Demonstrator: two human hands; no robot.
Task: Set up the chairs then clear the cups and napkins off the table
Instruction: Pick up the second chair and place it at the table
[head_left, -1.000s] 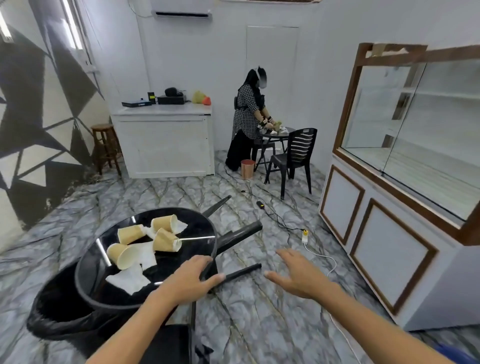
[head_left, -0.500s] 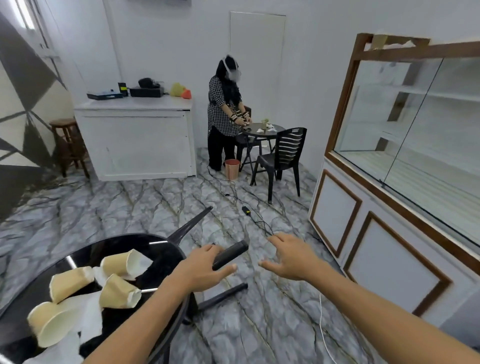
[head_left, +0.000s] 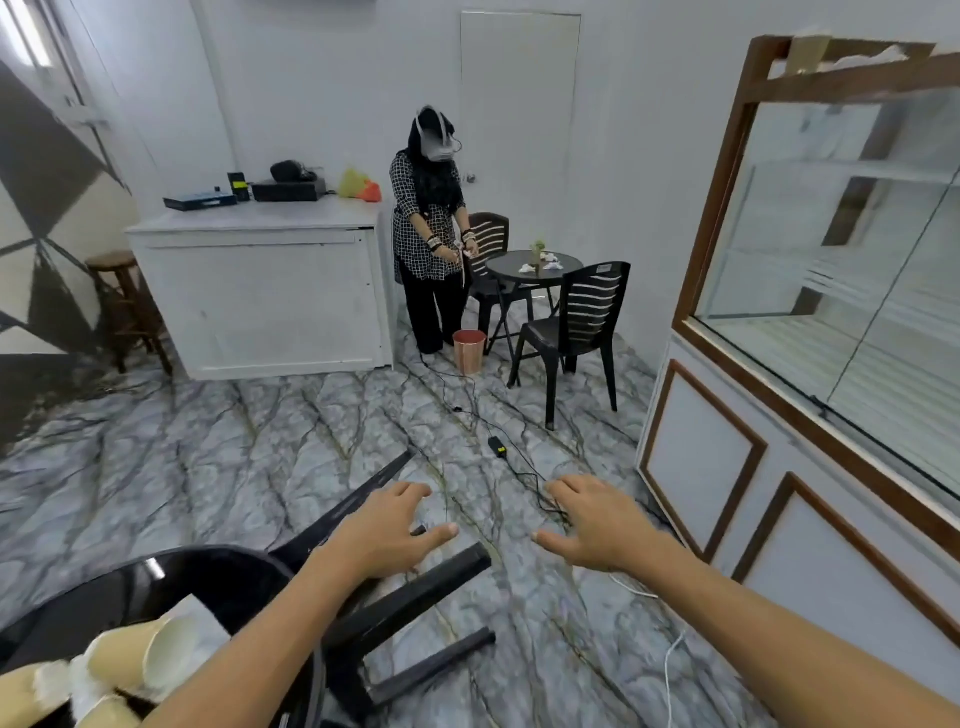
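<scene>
I am reaching with my left hand (head_left: 387, 535) and right hand (head_left: 597, 525), fingers spread and holding nothing, over the tipped black plastic chair (head_left: 405, 597) lying beside the table (head_left: 208, 577) (probably light, stiff); its nearest leg looks the best hold.

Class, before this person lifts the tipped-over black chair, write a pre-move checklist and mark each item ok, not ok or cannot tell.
1. Left hand over a leg of the tipped chair, fingers spread, not yet gripping: not ok.
2. Right hand free, open above the floor: ok.
3. Cable lying on the floor near the chair legs: not ok.
4. Paper cups still on the black table beside the chair: cannot tell if they will be knocked.
5. Other person standing well away: ok.
</scene>
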